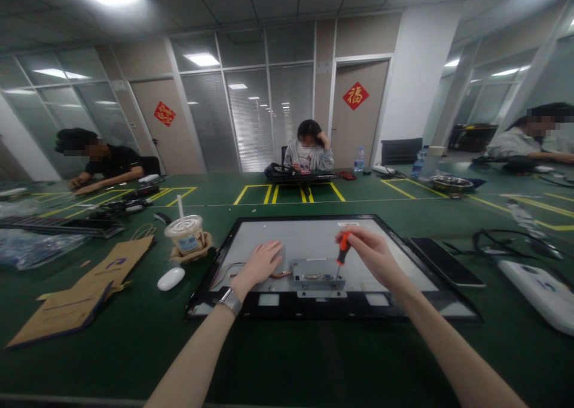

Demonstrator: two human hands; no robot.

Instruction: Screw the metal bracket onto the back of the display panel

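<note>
Right hand (370, 249) up over the panel (296, 234), and it's got the screwdriver (344, 249) pinched by the top of its orange handle, shaft leaning down to the right part of the metal bracket (318, 281)! Is the tip seated in a screw? Too small to tell. The panel lies flat on the near middle of the desk (287, 360), the bracket toward its near edge. And the left hand (262, 263), fingers spread, nothing in its grip, rests on the panel left of the bracket.

Here's the danger: with that leaning shaft and high grip, a sideways push could slip the tip and scratch the bracket or the connectors (314, 276) beside it. Lean too hard on that left palm and the panel could flex or crack. Snag the wires (282, 274) near those fingers and one might pull loose. And off left, the cup (186, 234), close to the panel: one careless elbow, it could spill!
</note>
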